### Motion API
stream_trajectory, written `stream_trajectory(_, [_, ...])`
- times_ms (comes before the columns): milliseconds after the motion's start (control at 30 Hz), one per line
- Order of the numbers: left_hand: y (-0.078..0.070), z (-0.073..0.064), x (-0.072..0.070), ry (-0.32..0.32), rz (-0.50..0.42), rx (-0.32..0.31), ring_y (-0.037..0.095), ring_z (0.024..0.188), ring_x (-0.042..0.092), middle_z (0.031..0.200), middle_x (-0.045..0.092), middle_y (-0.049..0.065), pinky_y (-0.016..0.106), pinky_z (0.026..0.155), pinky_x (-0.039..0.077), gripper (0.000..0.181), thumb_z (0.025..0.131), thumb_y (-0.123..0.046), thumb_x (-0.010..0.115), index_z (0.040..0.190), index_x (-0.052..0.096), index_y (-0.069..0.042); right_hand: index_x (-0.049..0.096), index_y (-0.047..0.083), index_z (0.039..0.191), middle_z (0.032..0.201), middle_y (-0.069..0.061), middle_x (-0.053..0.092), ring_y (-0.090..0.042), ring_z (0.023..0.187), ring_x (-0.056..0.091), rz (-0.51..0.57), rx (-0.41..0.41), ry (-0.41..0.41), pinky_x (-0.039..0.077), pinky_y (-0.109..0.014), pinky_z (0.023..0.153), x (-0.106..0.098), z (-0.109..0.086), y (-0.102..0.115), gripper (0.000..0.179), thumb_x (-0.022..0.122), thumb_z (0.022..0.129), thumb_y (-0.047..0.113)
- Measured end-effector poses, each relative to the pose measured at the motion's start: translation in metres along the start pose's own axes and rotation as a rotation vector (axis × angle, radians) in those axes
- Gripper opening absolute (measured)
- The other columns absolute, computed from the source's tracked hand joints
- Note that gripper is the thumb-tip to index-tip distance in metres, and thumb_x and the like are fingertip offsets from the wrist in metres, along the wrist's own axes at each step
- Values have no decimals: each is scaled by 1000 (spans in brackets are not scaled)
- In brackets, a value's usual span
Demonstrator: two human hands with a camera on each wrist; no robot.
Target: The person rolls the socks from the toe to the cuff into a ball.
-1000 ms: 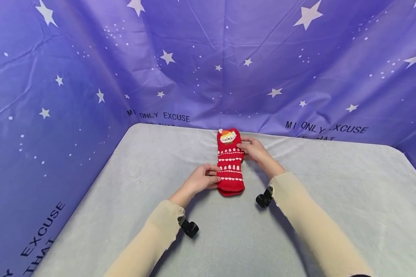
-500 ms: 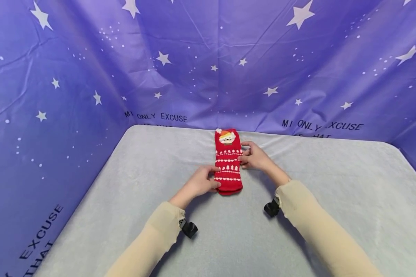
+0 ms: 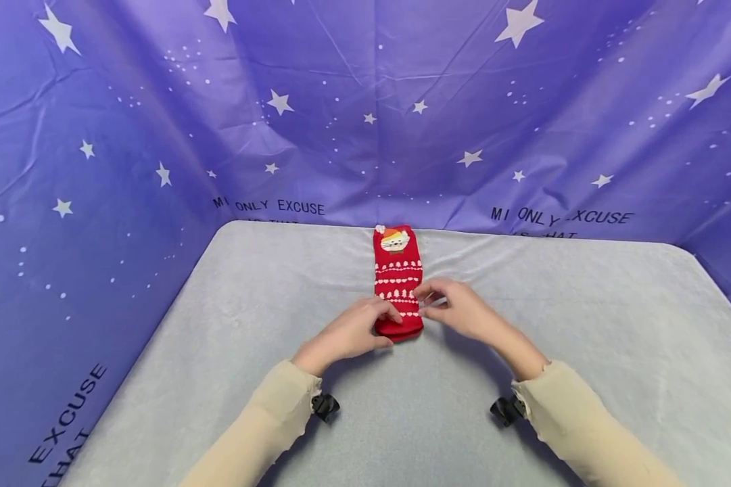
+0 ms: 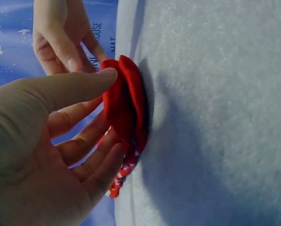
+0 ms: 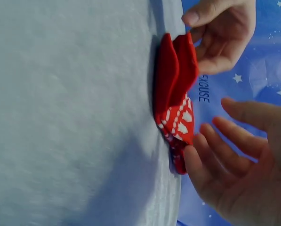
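Note:
A red knitted sock (image 3: 398, 272) with white hearts and trees lies flat on the grey table, its near cuff showing two red layers. A cat face in an orange hat decorates its far end. My left hand (image 3: 354, 329) is over the left side of the cuff, thumb spread away from the fingers. In the left wrist view its thumb overlaps the cuff (image 4: 114, 101). My right hand (image 3: 461, 311), fingers loosely bent, has its fingertips close to the sock's right edge. The right wrist view shows its palm beside the patterned part (image 5: 181, 123), nothing gripped.
A pale grey cloth covers the table (image 3: 584, 325). Behind and to the left hangs a purple-blue curtain (image 3: 316, 61) with white stars and lettering. The sock's far end lies at the table's back edge. Black wrist cameras (image 3: 325, 407) hang under both sleeves.
My right hand has come away from the sock's upper right side and moved toward the cuff. My left hand has shifted slightly over the cuff, its thumb now lower. The sock stays in place.

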State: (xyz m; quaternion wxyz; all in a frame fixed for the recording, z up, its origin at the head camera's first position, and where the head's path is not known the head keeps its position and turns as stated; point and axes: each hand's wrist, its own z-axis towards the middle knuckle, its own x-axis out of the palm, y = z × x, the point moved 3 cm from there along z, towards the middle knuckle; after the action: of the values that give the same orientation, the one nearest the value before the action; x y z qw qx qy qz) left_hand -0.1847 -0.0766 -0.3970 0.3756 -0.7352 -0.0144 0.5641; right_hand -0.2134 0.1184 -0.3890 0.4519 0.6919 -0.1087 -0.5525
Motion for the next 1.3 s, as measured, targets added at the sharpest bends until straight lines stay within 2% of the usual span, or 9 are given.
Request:
stream_trajectory(133, [3,4,5,19,-26,-21,21,111,59,116,67,4,41,102,47,35,81,-13,82,112,67,-12,66,-2,116,115,-19,69,-33,103,68,6,-45,73,58,-44,91,10,-8,1,30,71,87,6])
stream_trajectory(233, [5,7,7,18,-14,-28,20,109,59,114,67,4,40,100,47,34,80,-13,83,109,66,-12,68,1,113,112,-15,70,-27,101,69,-35,-57,95,58,-41,89,17,-11,0,30,75,85,8])
stream_trajectory(467, [8,12,9,2,-8,-3,18,98,59,106,67,4,36,92,49,29,80,-7,80,106,66,-11,71,7,104,103,-7,72,-21,95,66,-174,-92,66,55,-40,88,26,-10,0,28,81,78,10])
stream_trajectory(667, [12,12,9,-20,-44,-5,18,96,62,104,68,5,35,89,52,25,84,-1,71,107,65,-9,70,10,91,92,-2,71,-19,90,65,-184,-61,11,53,-42,87,29,-6,0,13,77,80,6])
stream_trajectory(867, [16,8,5,-61,-103,-33,16,91,63,100,69,4,31,85,53,19,87,-5,71,104,64,-11,66,10,87,82,0,67,-11,77,59,-118,-18,-14,51,-31,76,29,-7,1,7,72,86,6])
stream_trajectory(1000, [18,3,-1,-120,-254,-49,11,84,62,93,71,5,24,75,51,14,89,-6,71,101,65,-9,64,6,90,81,-5,68,-14,73,61,4,7,-2,52,-25,69,25,-11,3,5,69,88,5])
stream_trajectory(1100, [19,1,-4,-142,-343,-64,8,79,61,91,72,7,21,70,49,13,88,-6,72,99,66,-7,64,2,93,81,-9,69,-20,69,63,106,31,16,54,-27,62,23,-13,3,5,67,90,3])
stream_trajectory(1167, [19,1,-4,-145,-363,-82,7,77,60,90,72,7,20,69,49,13,87,-5,73,99,66,-6,64,0,94,81,-11,68,-23,66,63,155,57,30,55,-30,57,23,-13,2,5,66,90,2])
stream_trajectory(1300, [19,3,1,-155,-336,-132,7,73,58,86,70,7,20,65,48,13,85,-4,74,96,66,-5,63,0,93,79,-9,66,-19,63,59,160,104,25,52,-28,53,28,-12,-5,6,67,89,2])
